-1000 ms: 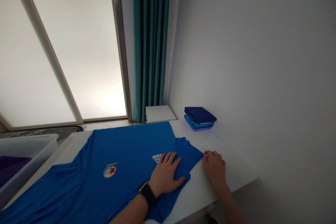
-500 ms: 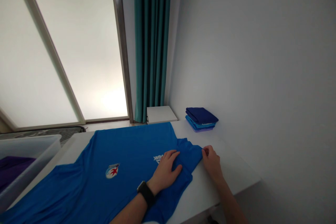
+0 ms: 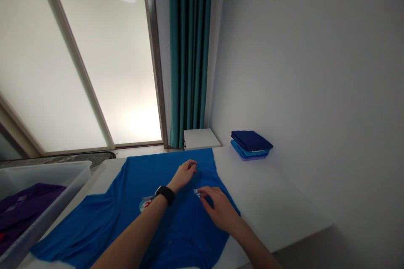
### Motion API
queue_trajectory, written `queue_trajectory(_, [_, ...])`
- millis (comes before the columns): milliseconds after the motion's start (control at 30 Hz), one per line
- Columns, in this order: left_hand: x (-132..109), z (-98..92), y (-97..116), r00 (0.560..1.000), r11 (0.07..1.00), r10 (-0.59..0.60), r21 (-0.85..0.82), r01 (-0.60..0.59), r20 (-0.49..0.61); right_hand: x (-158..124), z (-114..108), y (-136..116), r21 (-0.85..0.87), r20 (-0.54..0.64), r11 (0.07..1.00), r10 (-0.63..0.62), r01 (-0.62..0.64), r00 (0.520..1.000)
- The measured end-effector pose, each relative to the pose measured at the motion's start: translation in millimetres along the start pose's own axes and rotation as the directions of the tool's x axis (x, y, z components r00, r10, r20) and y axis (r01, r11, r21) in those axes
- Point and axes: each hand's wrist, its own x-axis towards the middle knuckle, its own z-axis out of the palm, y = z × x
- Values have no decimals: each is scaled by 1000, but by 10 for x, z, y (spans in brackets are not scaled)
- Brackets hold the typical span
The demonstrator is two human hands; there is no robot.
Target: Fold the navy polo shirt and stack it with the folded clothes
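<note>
A blue T-shirt point(image 3: 167, 222) lies spread over the white table, its sleeve on the left stretched out and no sleeve sticking out along its right edge. White lettering point(image 3: 197, 192) and a round badge point(image 3: 145, 205) show on its front; my left forearm partly covers the badge. My left hand point(image 3: 183, 175), with a black watch on the wrist, is over the upper part of the shirt, fingers loosely bent and holding nothing visible. My right hand point(image 3: 219, 208) is at the lettering, thumb and fingers apart, with no cloth gripped between them.
A stack of folded clothes point(image 3: 251, 143), dark blue on top, sits on the white table point(image 3: 284, 206) by the wall. At left stands a translucent bin point(image 3: 78, 176) with purple clothing point(image 3: 28, 201) inside. A white cabinet point(image 3: 201, 138) and a green curtain point(image 3: 191, 59) are behind.
My right hand has let go of the sleeve and moved left onto the shirt; that sleeve no longer sticks out. My left hand has moved up and left. The view has shifted slightly left.
</note>
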Motion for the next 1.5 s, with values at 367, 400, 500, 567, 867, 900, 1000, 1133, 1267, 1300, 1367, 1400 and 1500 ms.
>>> queue_trajectory(367, [-461, -10, 121, 951, 923, 192, 286, -259, 241, -118, -507, 732, -129, -279, 963, 196, -239, 940])
queue_trajectory(400, [-533, -7, 174, 913, 878, 243, 324, -351, 329, -194, -508, 772, -156, -285, 956, 196, -248, 938])
queue_trajectory(500, [-739, -9, 285, 777, 687, 335, 426, -589, 534, -453, -466, 806, -241, -267, 934, 196, -262, 943])
queue_trajectory(567, [-825, -12, 300, 735, 587, 345, 477, -654, 584, -610, -419, 774, -295, -250, 917, 198, -270, 948])
queue_trajectory(867, [-866, -10, 182, 706, 450, 370, 548, -705, 604, -851, -274, 609, -441, -251, 849, 194, -291, 948])
queue_trajectory(900, [-872, -9, 183, 702, 443, 376, 548, -710, 605, -857, -263, 601, -453, -261, 838, 201, -304, 944])
queue_trajectory(1000, [-889, 7, 176, 679, 401, 404, 548, -734, 613, -872, -235, 583, -489, -275, 811, 205, -320, 939])
queue_trajectory(1133, [-891, 13, 159, 679, 402, 434, 548, -734, 592, -876, -212, 566, -516, -272, 790, 216, -332, 938])
queue_trajectory(1267, [-836, -70, 168, 733, 483, 437, 551, -680, 521, -870, -180, 557, -515, -308, 772, 240, -374, 921])
queue_trajectory(1300, [-816, -99, 169, 746, 504, 441, 550, -666, 500, -870, -171, 557, -514, -319, 767, 246, -385, 915])
queue_trajectory(1367, [-776, -157, 160, 764, 530, 454, 550, -646, 459, -871, -157, 564, -500, -321, 767, 266, -401, 909])
queue_trajectory(1400, [-760, -182, 151, 770, 537, 459, 553, -637, 443, -872, -153, 569, -485, -314, 772, 284, -410, 906])
queue_trajectory(1500, [-734, -247, 111, 786, 552, 458, 560, -618, 416, -880, -153, 578, -404, -286, 798, 353, -446, 891])
